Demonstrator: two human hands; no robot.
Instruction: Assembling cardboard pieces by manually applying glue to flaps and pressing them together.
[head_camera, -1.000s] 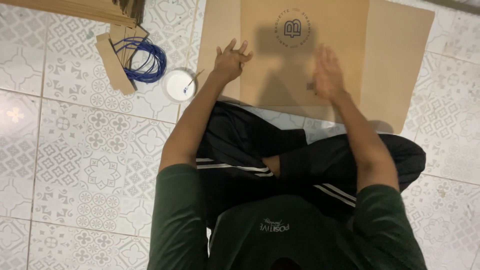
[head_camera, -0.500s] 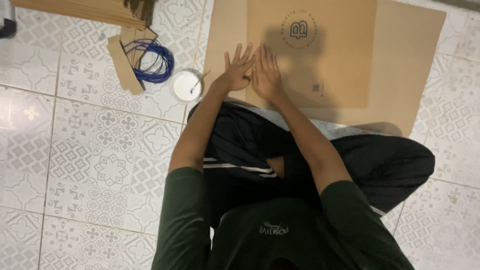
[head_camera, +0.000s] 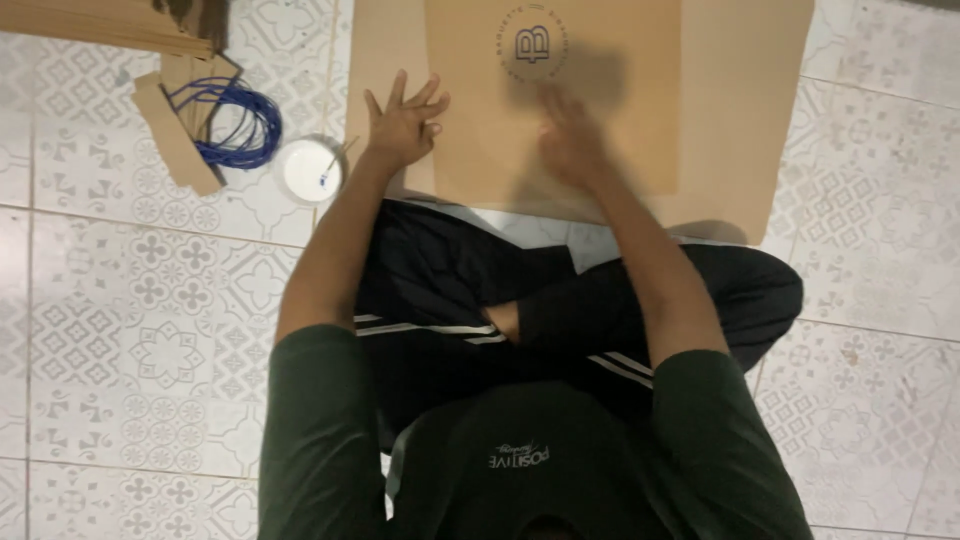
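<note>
The tiled floor (head_camera: 120, 330) carries it all, and the person sits cross-legged on it in a dark green shirt and black trousers with white stripes. Spread ahead of the knees lies a big brown cardboard sheet (head_camera: 745, 110), and a smaller folded panel (head_camera: 610, 120) with a round printed emblem lies on top of it, directly under both sets of fingers. The left hand (head_camera: 402, 128) lies flat on the near left corner of that panel, fingers (head_camera: 395, 95) spread wide open and pressing down, gripping nothing. The right hand (head_camera: 570, 140) is blurred, lying palm down on the panel just below the emblem; its fingers look flat and open, holding nothing. Out beyond the left fingers, off the cardboard, stands a small round white pot (head_camera: 310, 170) with a thin stick in it. Further out that way lies a coil of blue cord (head_camera: 235, 125) on loose cardboard strips (head_camera: 175, 150)
</note>
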